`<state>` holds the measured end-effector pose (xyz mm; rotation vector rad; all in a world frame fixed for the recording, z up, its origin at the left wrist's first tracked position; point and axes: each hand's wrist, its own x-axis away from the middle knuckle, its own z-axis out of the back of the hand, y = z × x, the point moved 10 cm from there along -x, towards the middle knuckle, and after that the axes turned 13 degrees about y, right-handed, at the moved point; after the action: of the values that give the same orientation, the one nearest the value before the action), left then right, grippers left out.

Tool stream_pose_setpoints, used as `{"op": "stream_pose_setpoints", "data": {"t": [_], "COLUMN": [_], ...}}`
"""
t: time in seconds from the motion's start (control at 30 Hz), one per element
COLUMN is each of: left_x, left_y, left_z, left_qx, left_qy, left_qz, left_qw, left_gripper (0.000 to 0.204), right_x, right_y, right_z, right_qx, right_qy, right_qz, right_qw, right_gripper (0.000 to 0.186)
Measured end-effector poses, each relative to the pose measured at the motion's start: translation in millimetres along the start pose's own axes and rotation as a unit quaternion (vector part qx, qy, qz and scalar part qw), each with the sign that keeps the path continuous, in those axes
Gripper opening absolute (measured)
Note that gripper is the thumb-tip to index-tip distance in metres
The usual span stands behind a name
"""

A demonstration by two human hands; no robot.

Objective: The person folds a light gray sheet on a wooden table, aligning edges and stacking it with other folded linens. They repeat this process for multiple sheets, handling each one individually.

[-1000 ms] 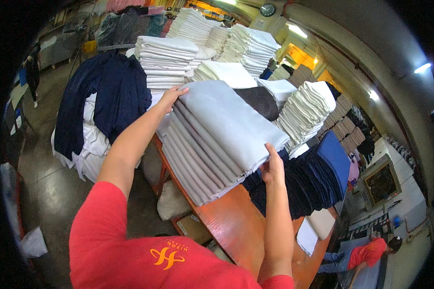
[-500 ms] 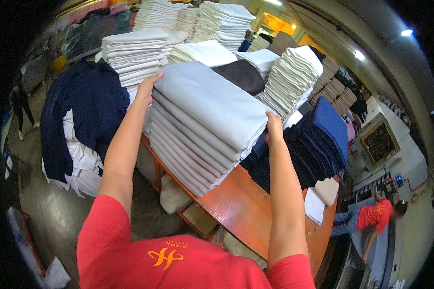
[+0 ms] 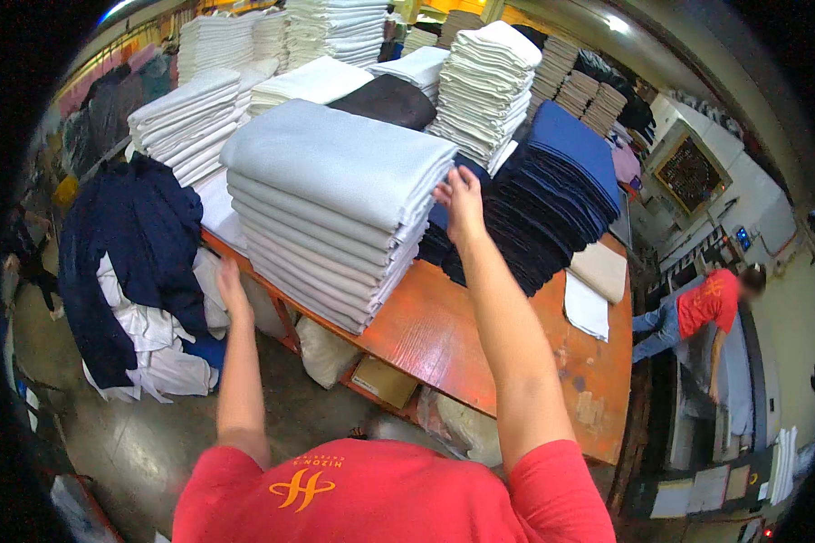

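A tall stack of folded light-grey cloths (image 3: 326, 172) stands on the orange table in front of me. My right hand (image 3: 463, 201) is at the stack's right end, fingers parted and slightly bent. Its fingertips are close to the folded edges; I cannot tell whether they touch. Lower and to the left, my left hand (image 3: 233, 285) is off the stack, beside the table's edge. Seen side-on and a little blurred, it has its fingers stretched out and holds nothing.
Dark-blue folded cloths (image 3: 561, 172) lean right of the grey stack, near beige and white pieces. White stacks (image 3: 489, 90) stand behind. Loose navy and white cloth (image 3: 140, 244) heaps at left. The orange table (image 3: 453, 326) has a box underneath. Another person (image 3: 706, 308) works far right.
My left hand has left the top of the grey stack and dropped down to the left. The right hand has loosened from the top corner. The view has shifted.
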<state>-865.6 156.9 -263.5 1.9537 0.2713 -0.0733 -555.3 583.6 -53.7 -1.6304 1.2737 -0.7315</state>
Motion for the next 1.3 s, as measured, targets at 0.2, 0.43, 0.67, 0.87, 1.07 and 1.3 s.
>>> {"op": "stream_pose_setpoints", "data": {"t": [0.2, 0.43, 0.67, 0.87, 1.07, 1.3], "left_x": [357.1, 467.6, 465.0, 715.4, 1075.5, 1267.2], "left_y": [-190.1, -157.7, -199.5, -221.1, -129.4, 22.3], "left_z": [260.3, 373.8, 233.0, 85.8, 74.4, 217.6], "left_qx": [-0.436, -0.553, -0.506, -0.445, -0.368, -0.170], "left_qy": [-0.346, -0.538, -0.475, -0.560, -0.845, -0.953], "left_qz": [0.366, 0.394, 0.398, 0.448, 0.266, 0.248], "left_qw": [0.746, 0.500, 0.600, 0.536, 0.282, 0.034], "left_gripper": [0.042, 0.036, 0.031, 0.027, 0.016, 0.018], "right_x": [146.5, 581.6, 1016.9, 1069.3, 1131.1, 1226.6], "right_y": [41.3, 99.7, 152.5, 243.0, 240.8, 226.4], "right_z": [252.7, 666.3, 804.9, 767.1, 719.0, 626.2], "right_qx": [0.334, 0.144, 0.179, 0.083, 0.083, 0.053], "right_qy": [0.031, 0.260, 0.604, 0.631, 0.685, 0.757], "right_qz": [0.111, -0.266, -0.399, -0.263, -0.268, -0.388], "right_qw": [0.935, 0.917, 0.667, 0.725, 0.672, 0.523], "right_gripper": [0.030, 0.021, 0.021, 0.032, 0.036, 0.037]}}
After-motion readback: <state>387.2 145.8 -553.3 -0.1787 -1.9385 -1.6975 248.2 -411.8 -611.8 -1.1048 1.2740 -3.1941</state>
